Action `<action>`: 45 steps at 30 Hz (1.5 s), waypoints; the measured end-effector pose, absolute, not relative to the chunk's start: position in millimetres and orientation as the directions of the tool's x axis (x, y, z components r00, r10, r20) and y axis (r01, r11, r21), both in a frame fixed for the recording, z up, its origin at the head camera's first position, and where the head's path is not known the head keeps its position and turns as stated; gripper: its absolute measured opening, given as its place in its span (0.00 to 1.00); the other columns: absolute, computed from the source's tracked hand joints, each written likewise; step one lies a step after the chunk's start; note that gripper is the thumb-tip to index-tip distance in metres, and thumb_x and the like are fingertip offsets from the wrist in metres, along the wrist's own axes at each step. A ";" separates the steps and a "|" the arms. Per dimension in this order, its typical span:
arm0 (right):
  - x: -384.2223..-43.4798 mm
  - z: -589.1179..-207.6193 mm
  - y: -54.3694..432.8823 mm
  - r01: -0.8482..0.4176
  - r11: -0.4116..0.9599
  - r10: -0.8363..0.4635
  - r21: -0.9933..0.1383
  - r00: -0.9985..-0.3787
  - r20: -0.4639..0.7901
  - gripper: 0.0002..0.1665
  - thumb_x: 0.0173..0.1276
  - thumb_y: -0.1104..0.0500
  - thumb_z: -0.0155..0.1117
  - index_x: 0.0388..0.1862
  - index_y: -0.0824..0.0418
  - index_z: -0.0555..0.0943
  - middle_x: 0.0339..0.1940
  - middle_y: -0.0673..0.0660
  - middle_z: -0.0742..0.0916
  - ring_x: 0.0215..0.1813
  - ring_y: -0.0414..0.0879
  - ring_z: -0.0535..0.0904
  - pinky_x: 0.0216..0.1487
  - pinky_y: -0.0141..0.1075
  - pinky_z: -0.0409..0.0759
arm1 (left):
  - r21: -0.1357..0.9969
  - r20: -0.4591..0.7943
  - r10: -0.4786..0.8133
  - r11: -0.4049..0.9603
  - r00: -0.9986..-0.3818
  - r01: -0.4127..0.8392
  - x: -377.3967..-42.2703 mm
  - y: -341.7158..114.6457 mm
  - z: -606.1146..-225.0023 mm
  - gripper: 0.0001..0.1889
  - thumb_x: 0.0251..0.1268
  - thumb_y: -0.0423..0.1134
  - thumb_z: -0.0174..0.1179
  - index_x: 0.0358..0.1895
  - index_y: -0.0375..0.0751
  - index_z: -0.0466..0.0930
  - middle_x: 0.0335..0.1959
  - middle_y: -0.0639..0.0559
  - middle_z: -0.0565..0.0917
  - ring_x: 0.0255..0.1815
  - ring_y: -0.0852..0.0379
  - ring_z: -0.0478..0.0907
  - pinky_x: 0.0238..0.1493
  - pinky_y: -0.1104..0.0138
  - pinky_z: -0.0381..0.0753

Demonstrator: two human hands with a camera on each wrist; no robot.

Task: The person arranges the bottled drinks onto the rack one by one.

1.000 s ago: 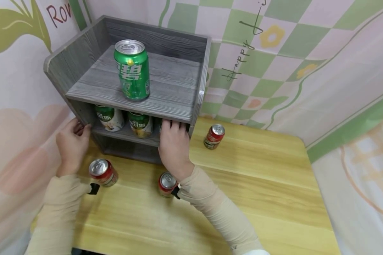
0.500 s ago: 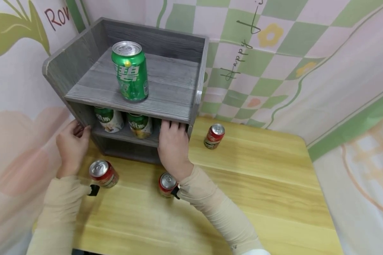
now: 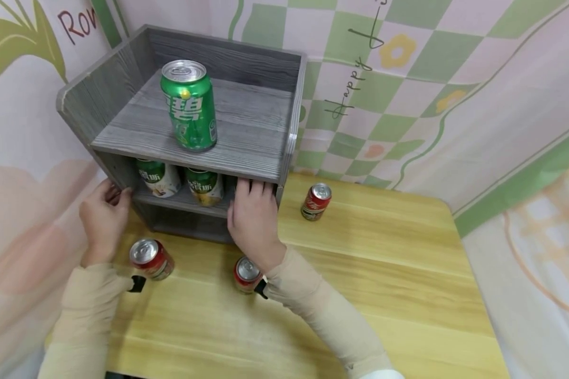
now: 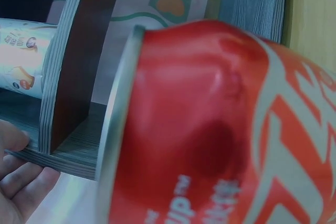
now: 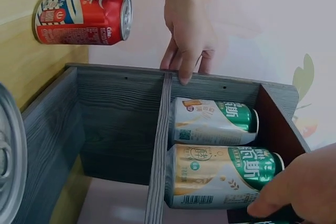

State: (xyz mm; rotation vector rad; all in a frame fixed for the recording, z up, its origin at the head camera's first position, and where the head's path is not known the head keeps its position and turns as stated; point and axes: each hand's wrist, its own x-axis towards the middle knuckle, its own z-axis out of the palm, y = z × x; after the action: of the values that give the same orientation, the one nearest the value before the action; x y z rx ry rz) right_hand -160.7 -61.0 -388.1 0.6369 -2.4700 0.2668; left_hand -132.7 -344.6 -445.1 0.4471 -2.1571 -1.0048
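My left hand (image 3: 105,218) holds the left side panel of a grey wooden shelf (image 3: 246,126). In the left wrist view its thumb lies on the inner side of the panel and the fingers (image 4: 32,184) on the outer side. My right hand (image 3: 256,221) reaches into the right part of the middle compartment, its fingertips hidden under the top board. Two green-and-white drink cans (image 3: 157,179) (image 5: 223,177) stand there side by side. In the right wrist view, the right hand (image 5: 302,192) is beside the nearer can; a sliver of another can shows below it, and its grip is hidden.
A green soda can (image 3: 189,108) stands on the top board. Red cola cans stand on the wooden table (image 3: 384,273): one by my left wrist (image 3: 151,258), one under my right wrist (image 3: 246,271), one right of the shelf (image 3: 316,201). Patterned cloth hangs behind.
My right thumb has come into sight at the left of the hand, and that hand has drawn back slightly. The left hand keeps its place on the shelf; the head view shifts a little.
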 end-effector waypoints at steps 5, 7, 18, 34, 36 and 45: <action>-156.3 -384.9 -55.1 -0.555 0.825 -0.405 -0.103 -0.710 0.576 0.33 0.64 0.57 0.71 0.63 0.69 0.70 0.48 0.66 0.78 0.47 0.61 0.76 0.47 0.48 0.83 | 0.762 0.462 -0.563 0.647 -0.685 -0.018 -133.0 -345.4 -446.3 0.11 0.67 0.31 0.64 0.49 0.29 0.85 0.44 0.33 0.88 0.30 0.94 0.67 0.35 0.94 0.71; -154.1 -383.4 -51.9 -0.584 0.802 -0.413 -0.123 -0.691 0.593 0.34 0.62 0.59 0.71 0.63 0.70 0.70 0.47 0.66 0.78 0.47 0.60 0.75 0.48 0.48 0.81 | 0.757 0.469 -0.562 0.653 -0.681 -0.017 -133.1 -345.4 -447.0 0.11 0.67 0.31 0.64 0.49 0.29 0.85 0.43 0.33 0.88 0.30 0.94 0.67 0.35 0.94 0.70; -143.5 -382.4 -32.4 -0.684 0.708 -0.438 -0.173 -0.618 0.653 0.37 0.62 0.63 0.70 0.67 0.72 0.68 0.56 0.70 0.78 0.56 0.64 0.75 0.59 0.50 0.81 | 0.763 0.453 -0.567 0.646 -0.688 -0.030 -134.4 -344.8 -445.9 0.13 0.67 0.33 0.65 0.53 0.32 0.86 0.45 0.35 0.88 0.35 0.82 0.79 0.36 0.92 0.74; -122.4 -382.9 7.9 -0.805 0.490 -0.461 -0.335 -0.565 0.684 0.33 0.65 0.65 0.67 0.69 0.68 0.72 0.69 0.70 0.75 0.74 0.62 0.68 0.71 0.50 0.75 | 0.768 0.456 -0.562 0.640 -0.690 -0.013 -133.8 -344.7 -446.2 0.13 0.67 0.30 0.64 0.52 0.29 0.85 0.44 0.31 0.87 0.29 0.93 0.67 0.35 0.94 0.71; -120.8 -382.2 12.8 -0.807 0.481 -0.460 -0.343 -0.565 0.684 0.33 0.64 0.65 0.67 0.69 0.68 0.72 0.69 0.70 0.75 0.73 0.62 0.68 0.72 0.50 0.75 | 0.765 0.461 -0.560 0.644 -0.689 -0.011 -133.8 -344.7 -446.1 0.13 0.67 0.30 0.64 0.52 0.29 0.85 0.44 0.31 0.87 0.30 0.93 0.68 0.35 0.94 0.71; -123.1 -378.8 41.5 -0.789 0.480 -0.402 -0.382 -0.586 0.704 0.33 0.62 0.65 0.68 0.67 0.69 0.73 0.66 0.66 0.78 0.69 0.58 0.73 0.70 0.48 0.77 | 0.766 0.457 -0.559 0.643 -0.692 -0.012 -134.0 -345.3 -446.8 0.14 0.67 0.30 0.63 0.53 0.29 0.84 0.45 0.31 0.87 0.30 0.94 0.67 0.36 0.93 0.73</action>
State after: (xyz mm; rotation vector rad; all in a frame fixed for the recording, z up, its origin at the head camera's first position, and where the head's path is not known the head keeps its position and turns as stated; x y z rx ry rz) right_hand -123.1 41.5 -378.8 0.9818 -2.1969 0.9582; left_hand -134.0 -345.3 -446.8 0.4425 -2.1584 -0.9997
